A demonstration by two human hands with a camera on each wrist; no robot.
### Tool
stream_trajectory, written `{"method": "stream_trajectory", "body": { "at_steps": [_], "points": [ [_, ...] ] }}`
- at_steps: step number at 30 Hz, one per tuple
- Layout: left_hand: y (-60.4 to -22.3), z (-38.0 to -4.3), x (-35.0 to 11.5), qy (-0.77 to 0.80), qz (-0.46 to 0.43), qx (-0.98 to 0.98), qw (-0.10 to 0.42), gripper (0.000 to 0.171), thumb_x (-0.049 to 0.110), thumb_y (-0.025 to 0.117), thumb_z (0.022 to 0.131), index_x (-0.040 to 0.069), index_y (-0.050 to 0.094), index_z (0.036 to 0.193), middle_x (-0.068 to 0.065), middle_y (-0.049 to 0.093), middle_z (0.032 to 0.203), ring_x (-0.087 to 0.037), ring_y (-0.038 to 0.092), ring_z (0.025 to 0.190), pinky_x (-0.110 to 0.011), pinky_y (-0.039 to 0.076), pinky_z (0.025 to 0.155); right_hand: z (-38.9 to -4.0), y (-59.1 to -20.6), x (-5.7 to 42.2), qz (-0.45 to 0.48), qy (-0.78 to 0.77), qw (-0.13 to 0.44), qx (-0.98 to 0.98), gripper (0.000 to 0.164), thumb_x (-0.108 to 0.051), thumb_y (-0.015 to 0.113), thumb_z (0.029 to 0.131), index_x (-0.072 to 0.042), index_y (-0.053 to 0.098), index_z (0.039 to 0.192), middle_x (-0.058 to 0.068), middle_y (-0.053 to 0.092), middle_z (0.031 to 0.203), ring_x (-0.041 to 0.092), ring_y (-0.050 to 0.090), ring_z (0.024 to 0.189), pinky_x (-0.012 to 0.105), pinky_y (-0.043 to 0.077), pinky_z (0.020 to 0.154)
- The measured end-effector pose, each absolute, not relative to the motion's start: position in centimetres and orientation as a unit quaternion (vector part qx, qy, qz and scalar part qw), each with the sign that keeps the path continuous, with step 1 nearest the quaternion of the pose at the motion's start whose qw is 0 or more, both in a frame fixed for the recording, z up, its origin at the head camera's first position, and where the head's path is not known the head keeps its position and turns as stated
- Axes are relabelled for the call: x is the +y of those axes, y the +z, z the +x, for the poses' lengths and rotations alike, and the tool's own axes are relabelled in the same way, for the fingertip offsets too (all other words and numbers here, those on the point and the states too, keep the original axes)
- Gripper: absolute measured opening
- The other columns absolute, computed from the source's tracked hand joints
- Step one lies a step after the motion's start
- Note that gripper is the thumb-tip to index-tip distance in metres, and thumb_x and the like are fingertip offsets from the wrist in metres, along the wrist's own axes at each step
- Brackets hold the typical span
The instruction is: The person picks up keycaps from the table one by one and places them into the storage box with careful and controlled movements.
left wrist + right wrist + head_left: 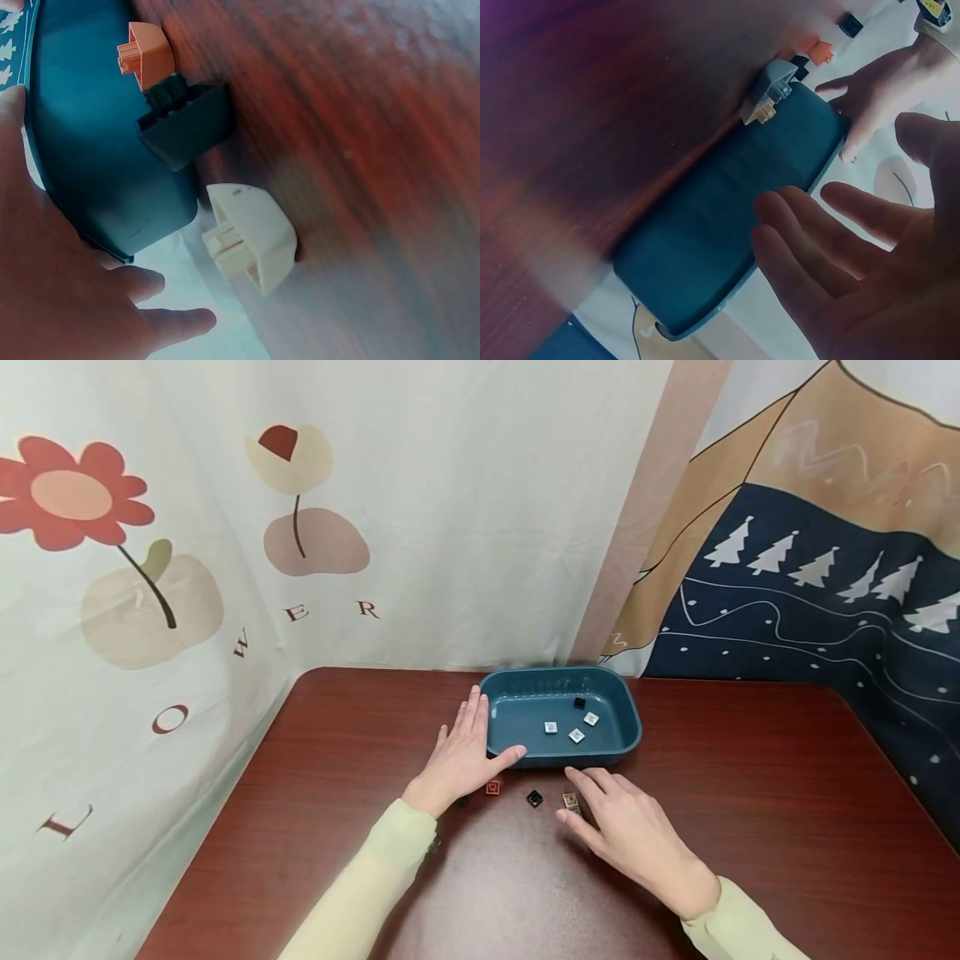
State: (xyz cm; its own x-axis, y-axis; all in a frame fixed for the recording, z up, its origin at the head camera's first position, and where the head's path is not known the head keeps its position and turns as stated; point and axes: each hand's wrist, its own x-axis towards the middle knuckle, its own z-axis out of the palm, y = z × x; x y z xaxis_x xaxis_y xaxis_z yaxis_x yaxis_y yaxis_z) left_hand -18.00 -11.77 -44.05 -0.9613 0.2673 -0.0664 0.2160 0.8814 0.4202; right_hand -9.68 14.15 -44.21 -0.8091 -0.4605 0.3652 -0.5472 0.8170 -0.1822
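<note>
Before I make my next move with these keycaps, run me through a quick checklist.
1. Right hand free: ok, it holds nothing.
2. Left hand by the blue tray: ok, it is at the tray's left end.
3. Blue tray upright, with room: ok, bare floor shows around the white keycaps.
4. All keycaps inside: not ok, the orange keycap and beige keycap, among others, lie outside.
5. Right hand touching the beige keycap: cannot tell.

Pale yellow-green sleeves (367,875), bare hands (461,760), dark yellow-marked wrist device (934,10)
</note>
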Motion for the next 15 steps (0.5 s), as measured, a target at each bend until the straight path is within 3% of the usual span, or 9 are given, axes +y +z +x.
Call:
{"method": "stream_trajectory", "body": {
  "at_steps": [8, 15],
  "points": [
    [-44.12, -17.96, -11.77, 0.214, 0.124, 0.967, 0.060, 0.113, 0.081, 0.046, 0.093, 0.008, 0.003, 0.166, -0.003, -0.011, 0.174, -0.030, 0.005, 0.160, -0.064, 0.016, 0.121, -9.58, -44.76, 14.31, 0.260, 0.123, 0.160, -0.944, 0.054, -0.042, 0.082, 0.088, -0.003, 0.071, 0.125, 0.009, 0.071, 0.106, 0.024, 0.069, 0.084, 0.040, 0.058, 0.069],
    [-44.13, -17.86, -11.82, 0.213, 0.127, 0.967, 0.058, 0.112, 0.081, 0.046, 0.093, 0.007, 0.003, 0.166, -0.006, -0.009, 0.174, -0.030, 0.005, 0.160, -0.064, 0.018, 0.121, -9.55, -44.88, 13.82, 0.226, 0.095, 0.111, -0.963, 0.052, -0.048, 0.081, 0.086, -0.002, 0.073, 0.108, 0.006, 0.067, 0.088, 0.021, 0.066, 0.074, 0.039, 0.056, 0.062]
  ]
}}
